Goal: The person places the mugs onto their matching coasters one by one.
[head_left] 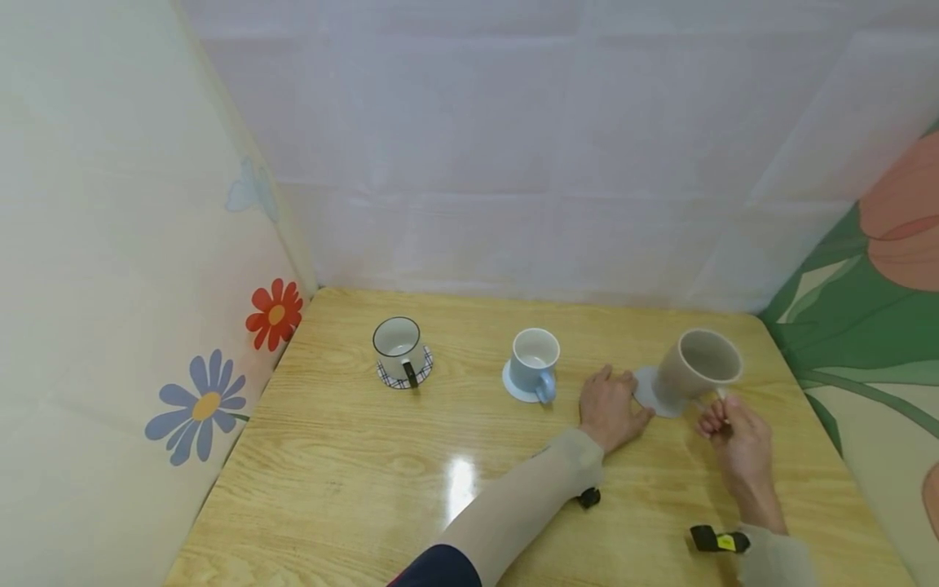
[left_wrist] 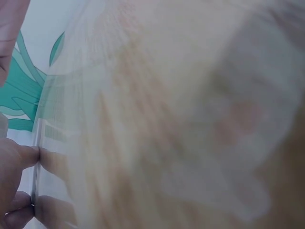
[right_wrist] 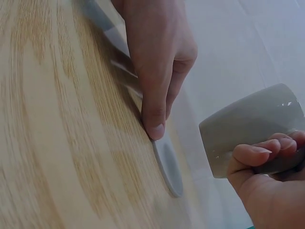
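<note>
At the right of the table, my right hand (head_left: 744, 444) grips the handle of a large grey mug (head_left: 700, 363). In the right wrist view the mug (right_wrist: 248, 129) hangs tilted, its base apart from the coaster. My left hand (head_left: 612, 412) holds the left edge of a round light grey coaster (head_left: 649, 395) between thumb and fingers. The coaster (right_wrist: 169, 167) lies flat on the table in the right wrist view, where the left thumb (right_wrist: 155, 129) meets its edge. A blurred reflection of the tabletop fills much of the left wrist view.
A light blue mug (head_left: 531, 363) stands on a pale blue coaster (head_left: 517, 394) left of my left hand. Farther left, a white mug (head_left: 398, 346) with a dark rim and handle stands on a checked coaster (head_left: 428, 364). Cloth walls (head_left: 513, 147) border the wooden table (head_left: 330, 456).
</note>
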Demonstrator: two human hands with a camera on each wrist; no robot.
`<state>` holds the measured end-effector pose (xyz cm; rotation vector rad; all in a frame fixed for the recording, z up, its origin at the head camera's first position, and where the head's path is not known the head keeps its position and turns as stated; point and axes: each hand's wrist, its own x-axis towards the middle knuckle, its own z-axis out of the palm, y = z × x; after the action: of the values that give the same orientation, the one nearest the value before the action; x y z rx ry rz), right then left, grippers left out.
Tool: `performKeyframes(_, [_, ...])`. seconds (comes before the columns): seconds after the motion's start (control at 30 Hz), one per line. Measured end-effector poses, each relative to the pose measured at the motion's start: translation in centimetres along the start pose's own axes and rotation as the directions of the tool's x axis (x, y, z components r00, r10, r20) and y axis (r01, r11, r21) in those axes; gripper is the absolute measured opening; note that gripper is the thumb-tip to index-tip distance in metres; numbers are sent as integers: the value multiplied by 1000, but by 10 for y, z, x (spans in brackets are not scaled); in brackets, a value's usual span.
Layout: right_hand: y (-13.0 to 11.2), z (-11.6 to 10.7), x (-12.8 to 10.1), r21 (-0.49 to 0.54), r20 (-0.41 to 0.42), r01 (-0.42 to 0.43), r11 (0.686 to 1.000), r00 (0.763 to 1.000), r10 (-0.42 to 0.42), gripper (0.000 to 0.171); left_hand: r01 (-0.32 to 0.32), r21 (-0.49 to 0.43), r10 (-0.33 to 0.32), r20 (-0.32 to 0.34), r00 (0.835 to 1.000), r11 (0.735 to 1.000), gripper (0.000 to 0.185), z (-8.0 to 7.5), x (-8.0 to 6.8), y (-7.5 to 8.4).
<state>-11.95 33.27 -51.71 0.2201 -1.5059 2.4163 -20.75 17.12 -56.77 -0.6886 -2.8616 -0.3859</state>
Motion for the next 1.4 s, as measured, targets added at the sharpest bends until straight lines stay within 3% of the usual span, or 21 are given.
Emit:
performKeyframes(0.87, [7,-1,-2,-73,-12,-55,996,998,54,35,10,0,-10,15,1000,1000,59,0,1,1])
performKeyframes(1.4, [11,0,-2,-43,-14,-54,998,998,53,35,15,30,-15,26,1000,999,62,3,2,1])
